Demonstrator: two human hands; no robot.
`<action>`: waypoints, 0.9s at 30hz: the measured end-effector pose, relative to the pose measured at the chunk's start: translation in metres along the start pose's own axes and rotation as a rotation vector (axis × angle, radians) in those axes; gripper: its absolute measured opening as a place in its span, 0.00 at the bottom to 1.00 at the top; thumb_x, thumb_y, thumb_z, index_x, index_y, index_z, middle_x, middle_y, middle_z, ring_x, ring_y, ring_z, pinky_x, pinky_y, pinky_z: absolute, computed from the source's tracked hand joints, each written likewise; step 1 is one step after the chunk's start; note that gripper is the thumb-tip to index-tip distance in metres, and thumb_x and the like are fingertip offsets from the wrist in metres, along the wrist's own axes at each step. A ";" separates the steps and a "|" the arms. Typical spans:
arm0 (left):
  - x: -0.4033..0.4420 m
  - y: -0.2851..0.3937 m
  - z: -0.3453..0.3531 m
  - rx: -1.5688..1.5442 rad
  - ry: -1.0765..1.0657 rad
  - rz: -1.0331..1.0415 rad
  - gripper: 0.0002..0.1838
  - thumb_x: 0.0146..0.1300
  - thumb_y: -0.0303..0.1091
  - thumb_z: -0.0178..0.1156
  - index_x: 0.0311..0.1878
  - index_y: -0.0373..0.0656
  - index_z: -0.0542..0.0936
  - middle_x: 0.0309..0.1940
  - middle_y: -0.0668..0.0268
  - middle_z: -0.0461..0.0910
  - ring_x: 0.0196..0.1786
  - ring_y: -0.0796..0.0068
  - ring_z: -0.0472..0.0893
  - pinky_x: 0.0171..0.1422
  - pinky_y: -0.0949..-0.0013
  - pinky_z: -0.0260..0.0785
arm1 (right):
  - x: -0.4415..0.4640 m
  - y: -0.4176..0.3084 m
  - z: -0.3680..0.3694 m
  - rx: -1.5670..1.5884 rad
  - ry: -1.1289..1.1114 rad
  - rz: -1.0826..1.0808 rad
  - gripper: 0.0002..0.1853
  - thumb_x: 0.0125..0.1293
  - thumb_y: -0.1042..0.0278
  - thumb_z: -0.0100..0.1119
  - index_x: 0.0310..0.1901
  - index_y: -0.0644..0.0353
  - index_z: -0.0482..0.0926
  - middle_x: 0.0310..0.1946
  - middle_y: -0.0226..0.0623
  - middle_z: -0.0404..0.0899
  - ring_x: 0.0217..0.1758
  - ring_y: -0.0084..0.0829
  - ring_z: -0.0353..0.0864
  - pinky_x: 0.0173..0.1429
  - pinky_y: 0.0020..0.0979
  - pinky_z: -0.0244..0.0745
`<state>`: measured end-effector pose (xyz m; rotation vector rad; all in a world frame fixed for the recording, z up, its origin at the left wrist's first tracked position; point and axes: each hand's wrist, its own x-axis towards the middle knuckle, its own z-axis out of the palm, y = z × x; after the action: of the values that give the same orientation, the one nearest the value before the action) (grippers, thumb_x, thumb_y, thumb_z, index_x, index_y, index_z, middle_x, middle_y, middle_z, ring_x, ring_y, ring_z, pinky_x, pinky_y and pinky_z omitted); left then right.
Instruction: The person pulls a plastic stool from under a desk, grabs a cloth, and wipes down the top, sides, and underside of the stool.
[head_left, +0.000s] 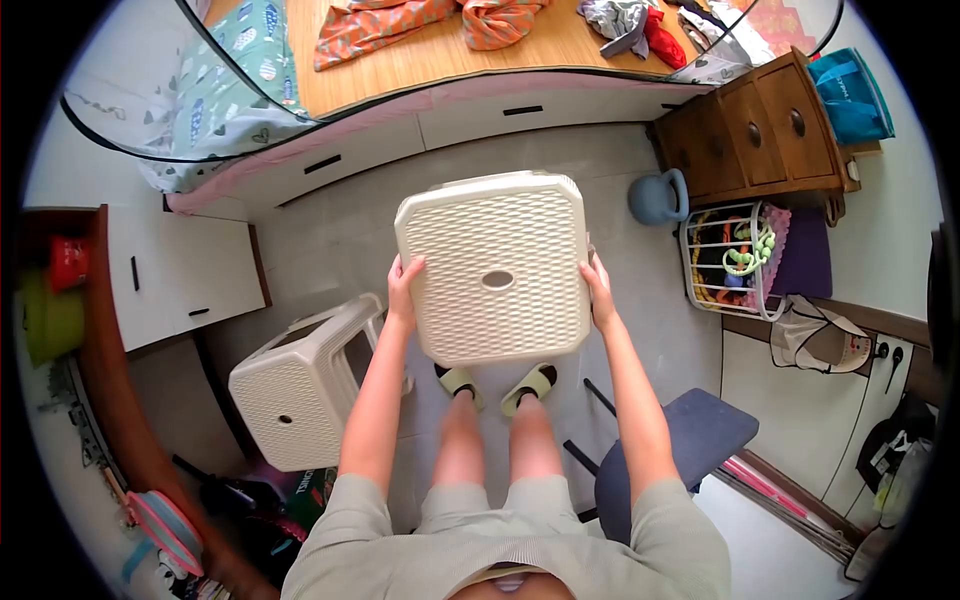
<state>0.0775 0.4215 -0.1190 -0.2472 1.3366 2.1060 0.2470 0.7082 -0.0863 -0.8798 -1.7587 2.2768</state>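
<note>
A cream plastic stool (497, 235) with a woven-pattern seat and an oval hole is held up in front of me, its seat facing me. My left hand (404, 290) grips its left edge, thumb on the seat top. On the opposite edge, my right hand (598, 290) holds it the same way, its fingers partly behind the side. The legs of this stool are hidden below the seat. A second cream stool (290, 415) of the same pattern lies tipped on the floor by my left forearm.
A bed (400, 85) with drawers runs along the far side. At right stand a blue kettlebell (657, 197), a white wire basket (708, 270) and a wooden drawer chest (745, 135). A dark chair (690, 435) is beside my right arm. White cabinets (180, 280) stand at left.
</note>
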 end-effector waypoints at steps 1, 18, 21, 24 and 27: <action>0.001 0.009 -0.003 0.038 0.011 0.002 0.26 0.58 0.41 0.64 0.55 0.37 0.71 0.45 0.61 0.79 0.44 0.70 0.79 0.50 0.66 0.74 | 0.009 0.003 0.006 0.022 -0.005 0.019 0.38 0.66 0.52 0.55 0.72 0.63 0.57 0.67 0.40 0.65 0.69 0.31 0.63 0.71 0.31 0.56; 0.129 -0.007 -0.041 0.168 0.180 0.026 0.23 0.62 0.42 0.64 0.55 0.37 0.73 0.44 0.63 0.79 0.43 0.76 0.78 0.49 0.70 0.72 | 0.180 0.113 0.006 0.142 0.047 0.166 0.27 0.65 0.50 0.54 0.59 0.61 0.72 0.50 0.33 0.77 0.53 0.25 0.74 0.59 0.27 0.65; 0.143 -0.009 -0.041 0.200 0.181 -0.008 0.29 0.59 0.43 0.67 0.57 0.36 0.72 0.47 0.62 0.78 0.46 0.75 0.77 0.52 0.70 0.70 | 0.190 0.089 0.012 0.135 -0.017 0.165 0.26 0.67 0.50 0.53 0.58 0.61 0.72 0.50 0.34 0.77 0.53 0.26 0.74 0.60 0.27 0.65; 0.154 -0.014 -0.042 0.204 0.186 -0.015 0.30 0.59 0.44 0.67 0.59 0.36 0.71 0.48 0.61 0.78 0.47 0.75 0.77 0.53 0.70 0.70 | 0.196 0.082 0.019 0.174 0.044 0.218 0.24 0.70 0.50 0.50 0.58 0.61 0.73 0.51 0.32 0.77 0.54 0.25 0.74 0.60 0.28 0.66; 0.163 -0.022 -0.043 0.211 0.199 -0.009 0.32 0.59 0.45 0.68 0.60 0.36 0.70 0.49 0.61 0.78 0.49 0.74 0.76 0.55 0.70 0.69 | 0.205 0.090 0.015 0.294 0.092 0.315 0.24 0.71 0.51 0.49 0.60 0.60 0.72 0.51 0.31 0.78 0.55 0.25 0.74 0.61 0.28 0.66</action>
<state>-0.0446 0.4567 -0.2316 -0.3807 1.6576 1.9543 0.0929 0.7577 -0.2414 -1.2460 -1.2768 2.5469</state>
